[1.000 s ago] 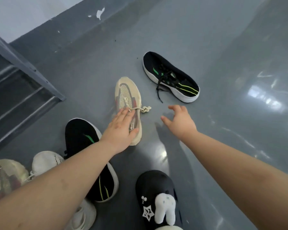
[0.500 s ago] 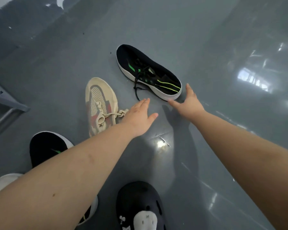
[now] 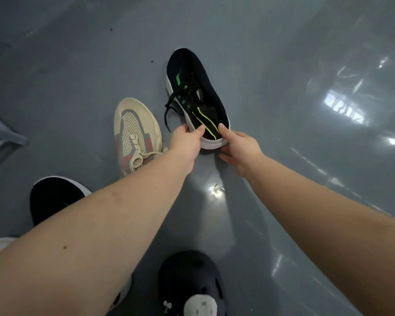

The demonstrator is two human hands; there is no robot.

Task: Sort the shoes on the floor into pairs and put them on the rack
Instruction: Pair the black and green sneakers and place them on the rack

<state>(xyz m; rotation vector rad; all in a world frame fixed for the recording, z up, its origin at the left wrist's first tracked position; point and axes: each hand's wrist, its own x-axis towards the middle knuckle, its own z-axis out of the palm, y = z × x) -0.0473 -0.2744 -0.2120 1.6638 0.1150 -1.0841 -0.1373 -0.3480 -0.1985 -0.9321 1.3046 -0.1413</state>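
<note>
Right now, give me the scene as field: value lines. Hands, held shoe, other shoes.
left hand: grips heel end of black sneaker, thumb on the collar
right hand: grips the same heel from the other side
black sneaker: green accents, white sole, laces loose, toe pointing away
beige sneaker: on floor, left of black sneaker, untouched
second black shoe: lower left, partly behind left forearm
black clog: bottom centre, white charms
floor: grey, glossy
</note>
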